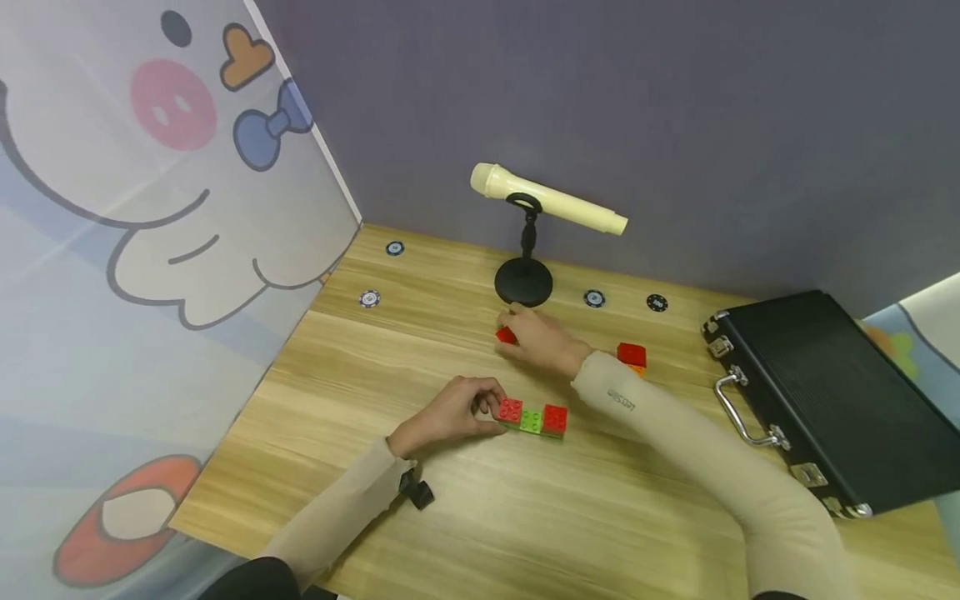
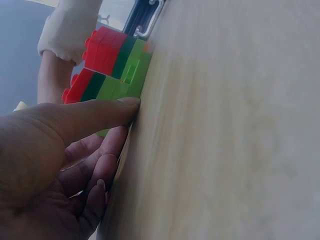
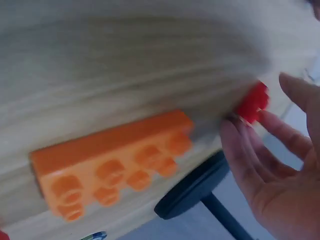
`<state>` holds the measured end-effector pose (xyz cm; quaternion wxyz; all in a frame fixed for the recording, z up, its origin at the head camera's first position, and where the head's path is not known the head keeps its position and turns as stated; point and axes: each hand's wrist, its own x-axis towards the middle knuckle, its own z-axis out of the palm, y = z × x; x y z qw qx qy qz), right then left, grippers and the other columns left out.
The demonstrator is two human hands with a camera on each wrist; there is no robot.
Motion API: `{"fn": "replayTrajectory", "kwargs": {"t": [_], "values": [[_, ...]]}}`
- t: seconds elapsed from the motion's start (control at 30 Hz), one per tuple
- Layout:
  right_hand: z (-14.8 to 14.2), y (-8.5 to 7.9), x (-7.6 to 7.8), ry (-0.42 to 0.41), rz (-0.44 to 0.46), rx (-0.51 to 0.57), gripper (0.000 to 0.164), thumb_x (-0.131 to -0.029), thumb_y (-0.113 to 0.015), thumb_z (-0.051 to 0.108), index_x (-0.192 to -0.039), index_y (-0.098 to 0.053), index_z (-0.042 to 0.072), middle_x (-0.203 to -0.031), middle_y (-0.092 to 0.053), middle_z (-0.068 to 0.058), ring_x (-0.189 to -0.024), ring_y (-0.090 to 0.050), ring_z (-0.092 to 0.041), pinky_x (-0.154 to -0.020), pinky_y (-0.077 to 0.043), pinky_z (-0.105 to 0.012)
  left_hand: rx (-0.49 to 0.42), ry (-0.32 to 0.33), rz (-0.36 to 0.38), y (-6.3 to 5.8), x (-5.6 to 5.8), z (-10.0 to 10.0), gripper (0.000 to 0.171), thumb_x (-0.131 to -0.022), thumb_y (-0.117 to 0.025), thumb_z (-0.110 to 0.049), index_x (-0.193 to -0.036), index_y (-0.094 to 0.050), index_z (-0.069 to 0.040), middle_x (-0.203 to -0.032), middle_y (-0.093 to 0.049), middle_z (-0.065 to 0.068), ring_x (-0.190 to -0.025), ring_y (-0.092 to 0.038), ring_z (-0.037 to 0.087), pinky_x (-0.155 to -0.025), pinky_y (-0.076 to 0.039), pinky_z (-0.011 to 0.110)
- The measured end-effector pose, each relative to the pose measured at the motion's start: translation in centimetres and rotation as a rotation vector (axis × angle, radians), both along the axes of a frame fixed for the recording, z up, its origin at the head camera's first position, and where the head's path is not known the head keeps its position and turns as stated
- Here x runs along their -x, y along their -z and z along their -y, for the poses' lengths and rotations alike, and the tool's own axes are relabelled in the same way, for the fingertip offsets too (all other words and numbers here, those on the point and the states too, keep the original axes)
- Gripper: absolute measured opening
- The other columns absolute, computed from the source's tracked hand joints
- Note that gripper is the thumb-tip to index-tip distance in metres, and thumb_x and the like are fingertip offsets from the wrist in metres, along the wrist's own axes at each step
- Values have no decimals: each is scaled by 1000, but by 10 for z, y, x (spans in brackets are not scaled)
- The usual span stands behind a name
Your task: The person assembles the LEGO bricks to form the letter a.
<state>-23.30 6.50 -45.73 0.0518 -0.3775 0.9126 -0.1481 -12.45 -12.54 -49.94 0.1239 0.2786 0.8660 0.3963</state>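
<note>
My left hand pinches the near end of a low build of toy building bricks, thumb along its side, fingers behind. In the left wrist view two red stacks top it, over dark green and light green layers. Farther back, my right hand is at a small red brick just before the microphone stand. In the right wrist view its fingertips are right at the red brick, with the thumb apart from it. A long orange brick lies beside that hand, studs showing; the hand hides it from the head view.
A cream microphone rests on a black round-based stand by the back wall. Poker chips lie around it. A red brick with orange below sits beyond my right forearm. A black case occupies the right side.
</note>
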Motion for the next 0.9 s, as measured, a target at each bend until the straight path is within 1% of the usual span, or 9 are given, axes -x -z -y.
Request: {"fn": "replayTrajectory", "kwargs": {"t": [0.1,0.17,0.23,0.33,0.5,0.6,0.7,0.8,0.9], "values": [[-1,7,-2,-41,-59,12,19,-94,-67,28,-99,-67,10,-98,-58,-6,-81,-58,-18,-73,-52,-33,-11,9,-1,0,-1,-2,32,-76,-85,-23,-100,-65,-18,-81,-68,-9,-76,-60,6,-67,-49,18],[-5,10,-6,-58,-80,35,14,-93,-69,25,-95,-68,11,-94,-58,-5,-81,-56,-17,-73,-51,-33,-16,8,0,0,-1,-3,32,-76,-85,-23,-100,-65,-18,-81,-68,-9,-76,-60,6,-67,-48,18],[-9,10,-11,-65,-78,44,15,-92,-69,26,-96,-69,12,-94,-57,-4,-83,-54,-17,-74,-50,-33,-11,2,2,-1,-1,-2,32,-76,-86,-22,-100,-65,-19,-81,-68,-10,-76,-59,6,-67,-48,18],[-17,9,-21,-66,-69,16,15,-94,-67,26,-103,-69,14,-98,-56,-3,-85,-54,-18,-75,-50,-33,-1,-5,6,-2,-1,-1,32,-76,-86,-22,-100,-65,-19,-81,-67,-11,-76,-59,6,-66,-47,18],[-29,6,-36,-57,-38,10,14,-96,-63,20,-108,-70,15,-102,-59,-2,-89,-58,-18,-75,-52,-32,0,-12,12,0,-4,1,31,-76,-86,-22,-99,-65,-19,-80,-67,-11,-76,-59,7,-67,-48,20],[-36,1,-45,-45,-42,37,18,-97,-62,22,-112,-69,16,-104,-59,0,-86,-58,-14,-73,-52,-30,-12,-13,15,2,-5,1,31,-76,-86,-21,-99,-66,-19,-80,-67,-10,-76,-59,7,-67,-49,21],[-40,-10,-59,-36,-57,71,22,-97,-63,26,-117,-68,18,-108,-58,4,-81,-57,-9,-68,-52,-25,-19,-9,15,2,-4,1,31,-76,-86,-21,-99,-66,-19,-80,-67,-10,-76,-60,7,-67,-49,21],[-41,-23,-77,-58,-53,120,25,-96,-64,27,-119,-68,18,-111,-58,6,-80,-58,-6,-69,-52,-20,-22,4,10,2,-2,1,30,-76,-86,-21,-99,-66,-18,-80,-68,-10,-76,-60,7,-68,-50,20],[-39,-29,-95,-109,-36,172,22,-94,-67,26,-115,-68,18,-109,-60,8,-81,-60,-6,-69,-52,-18,-29,15,9,1,0,1,30,-77,-85,-20,-100,-66,-17,-82,-68,-8,-76,-60,7,-69,-50,20]]}}
